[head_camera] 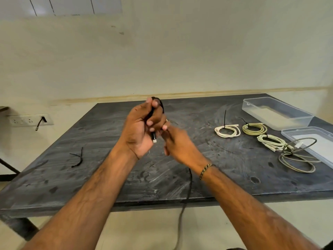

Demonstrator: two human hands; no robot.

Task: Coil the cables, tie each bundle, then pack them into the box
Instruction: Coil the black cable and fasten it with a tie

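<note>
My left hand (142,127) is raised over the middle of the dark table and grips a coil of black cable (188,186), whose plug sticks out below the fingers. The cable's free length hangs down over the table's front edge. My right hand (177,143) is just right of the left hand, blurred, its fingers curled on the cable near the coil. Three tied coils lie at the right: a white one (228,130), an olive one (254,129) and a pale one (272,141). A loose grey cable (297,159) lies untied beside them. The clear plastic box (277,112) stands at the back right.
The box's clear lid (315,141) lies near the right edge, partly under the grey cable. Loose black ties (78,158) lie at the left of the table (90,177). A wall socket with a plug (29,120) is at the far left.
</note>
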